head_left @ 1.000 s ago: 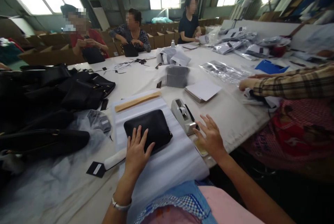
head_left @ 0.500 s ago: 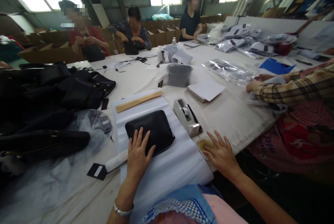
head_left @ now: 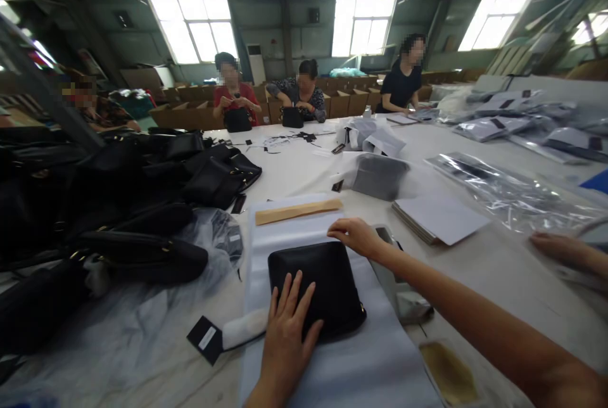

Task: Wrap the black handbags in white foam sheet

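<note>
A black zip pouch (head_left: 327,268) lies flat on a sheet of white wrapping paper (head_left: 266,249). My left hand (head_left: 292,325) rests on the pouch with its fingers spread. Just above the pouch's top edge is my right hand (head_left: 354,235), its fingers curled and pressed together over the paper; whatever they may pinch is hidden. A tan paper strip (head_left: 298,211) lies across the far end of the sheet. Left of the pouch, a black tag (head_left: 205,339) hangs from a wrapped white strap (head_left: 244,328). My right forearm partly covers a tape dispenser (head_left: 413,306).
Black bags (head_left: 142,256) are heaped on the left. To the right are a stack of white cards (head_left: 441,215), clear plastic bags (head_left: 498,189) and a co-worker's hand (head_left: 565,248). A yellowish pad (head_left: 449,370) sits near the front edge. Several people work across the table.
My right hand has moved from beside the yellowish pad, forward and left to the pouch's far edge, its fingers closing. My left hand stays on the pouch. The head view has tilted up.
</note>
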### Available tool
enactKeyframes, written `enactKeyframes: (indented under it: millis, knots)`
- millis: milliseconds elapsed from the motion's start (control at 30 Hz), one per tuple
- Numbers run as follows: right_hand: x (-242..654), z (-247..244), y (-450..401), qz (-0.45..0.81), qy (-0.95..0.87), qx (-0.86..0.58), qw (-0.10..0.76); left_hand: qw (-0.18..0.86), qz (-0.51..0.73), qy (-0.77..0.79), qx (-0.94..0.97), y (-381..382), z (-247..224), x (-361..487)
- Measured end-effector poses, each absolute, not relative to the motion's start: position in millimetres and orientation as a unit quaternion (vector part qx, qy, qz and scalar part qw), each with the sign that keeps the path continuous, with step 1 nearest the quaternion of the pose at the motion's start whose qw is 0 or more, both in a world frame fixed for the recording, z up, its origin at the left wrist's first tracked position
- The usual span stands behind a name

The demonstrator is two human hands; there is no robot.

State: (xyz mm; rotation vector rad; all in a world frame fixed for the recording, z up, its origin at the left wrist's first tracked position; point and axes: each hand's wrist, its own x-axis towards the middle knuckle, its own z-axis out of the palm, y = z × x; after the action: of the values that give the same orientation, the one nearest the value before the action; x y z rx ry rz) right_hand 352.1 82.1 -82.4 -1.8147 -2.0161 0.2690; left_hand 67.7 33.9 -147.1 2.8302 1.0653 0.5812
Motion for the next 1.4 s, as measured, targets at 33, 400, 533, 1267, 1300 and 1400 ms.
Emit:
enactKeyframes:
  millis: [33,400,533,1267,1300,1400]
  knots:
    - [354.1,-90.9,104.7,0.104,-0.732,-0.651,0.174,0.026,0.19,0.346,0.919,34.2,-147.3,67.6]
    - [357.0,-167.8,197.3,0.027,-0.706,-0.703,0.083,-0.026,0.215,0.287,0.933,51.9,-167.6,63.1]
    - [356.2,-164.9,196.6,-0.006,-0.72,-0.687,0.101,-0.036,0.225,0.284,0.932,54.7,-173.6,62.5]
    - [319.4,-87.4,29.0,-0.223,-0.788,-0.488,0.303,-0.074,0.26,0.303,0.914,145.4,-41.1,74.4]
    - [318.2,-89.2,19.9,-0.222,-0.795,-0.48,0.297,-0.074,0.233,0.283,0.927,150.4,-34.6,77.8]
    - [316.1,-90.6,-0.6,-0.225,-0.803,-0.471,0.287,-0.027,0.142,0.24,0.96,153.5,-29.0,82.0]
